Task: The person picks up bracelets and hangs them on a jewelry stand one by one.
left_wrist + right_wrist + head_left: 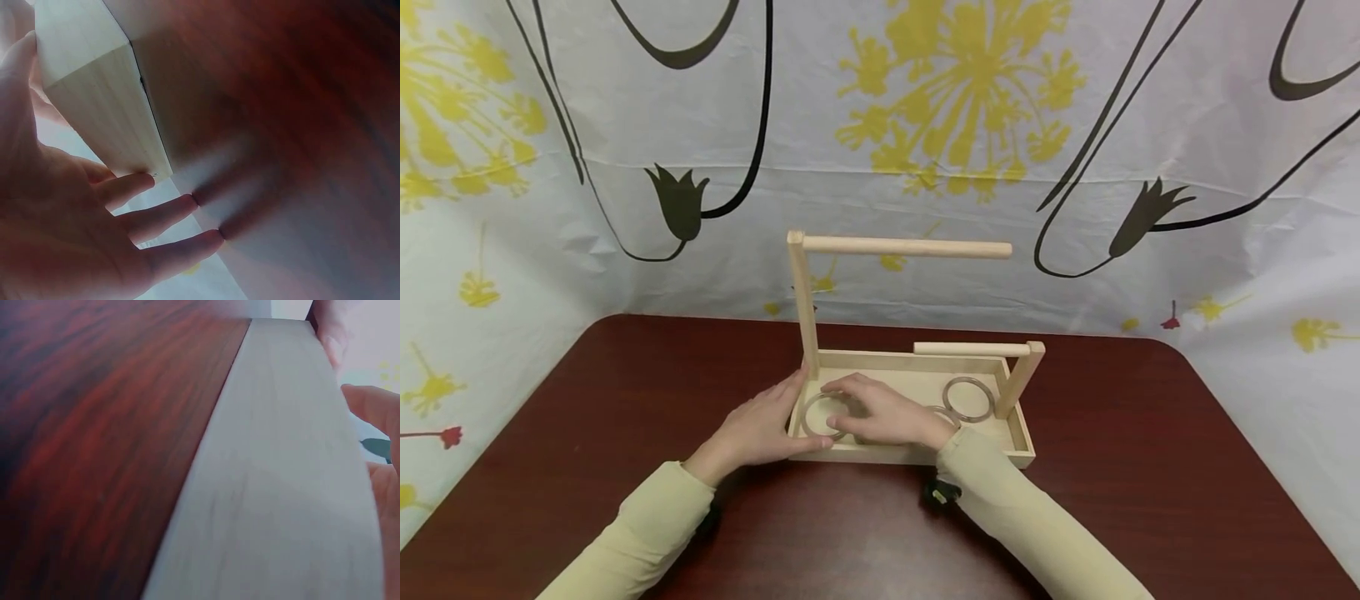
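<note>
A dark red wood-grain tabletop (1150, 467) spreads beneath the fingers (159, 219), and a white dandelion-print cloth (805, 108) hangs beyond them.

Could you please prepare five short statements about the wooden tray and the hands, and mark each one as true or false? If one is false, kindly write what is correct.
1. The tray stands on the table. True.
2. Both bars are at the same height. False: the upper bar is above the lower bar.
3. The left hand touches the tray's left end. True.
4. Something hangs on the upper bar. False: nothing hangs there; the three visible rings are down in the tray.
5. The right hand is at the leftmost ring. True.
</note>
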{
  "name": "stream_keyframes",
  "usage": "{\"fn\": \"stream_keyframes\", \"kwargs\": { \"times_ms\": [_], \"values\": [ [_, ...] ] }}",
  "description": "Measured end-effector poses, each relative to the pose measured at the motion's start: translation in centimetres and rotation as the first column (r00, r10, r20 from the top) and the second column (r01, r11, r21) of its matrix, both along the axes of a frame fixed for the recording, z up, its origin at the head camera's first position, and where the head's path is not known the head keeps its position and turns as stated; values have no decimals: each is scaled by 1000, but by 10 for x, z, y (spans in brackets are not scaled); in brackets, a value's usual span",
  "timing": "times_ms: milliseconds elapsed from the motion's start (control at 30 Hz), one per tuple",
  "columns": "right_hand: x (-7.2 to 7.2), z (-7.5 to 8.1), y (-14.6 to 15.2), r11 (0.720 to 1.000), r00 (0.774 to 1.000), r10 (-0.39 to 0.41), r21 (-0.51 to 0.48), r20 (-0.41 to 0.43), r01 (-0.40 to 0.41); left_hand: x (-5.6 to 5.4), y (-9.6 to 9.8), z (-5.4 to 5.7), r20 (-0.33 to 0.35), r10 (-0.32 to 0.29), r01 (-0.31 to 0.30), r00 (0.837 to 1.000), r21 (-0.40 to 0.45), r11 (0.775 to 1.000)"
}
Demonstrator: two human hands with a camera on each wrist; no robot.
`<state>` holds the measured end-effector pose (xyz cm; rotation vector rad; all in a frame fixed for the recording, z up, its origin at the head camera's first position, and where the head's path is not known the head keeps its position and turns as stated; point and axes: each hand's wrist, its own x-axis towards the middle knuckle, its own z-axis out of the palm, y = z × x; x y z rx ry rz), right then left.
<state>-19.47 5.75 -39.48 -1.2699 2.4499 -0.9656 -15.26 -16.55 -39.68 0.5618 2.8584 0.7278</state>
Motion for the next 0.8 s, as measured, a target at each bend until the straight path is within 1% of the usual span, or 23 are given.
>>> {"fn": "stream_keyframes", "kwargs": {
  "times_ms": [233,467,633,800],
  "values": [
    [-3,-4,-4,1000,1000,-11,21,11,11,0,-1,-2,-4,-3,3,1000,-4,1000],
    [-9,-8,-9,1000,1000,10,29,23,-11,0,0,-1,9,2,-2,1000,-5,1000],
    [-12,-10,-12,999,999,26,39,32,-27,1,0,0,17,-3,4,1000,-24,1000],
    [-14,-12,-14,996,998,57,63,7,-58,1,-1,0,31,-2,3,1000,-31,1000]
  ]
}}
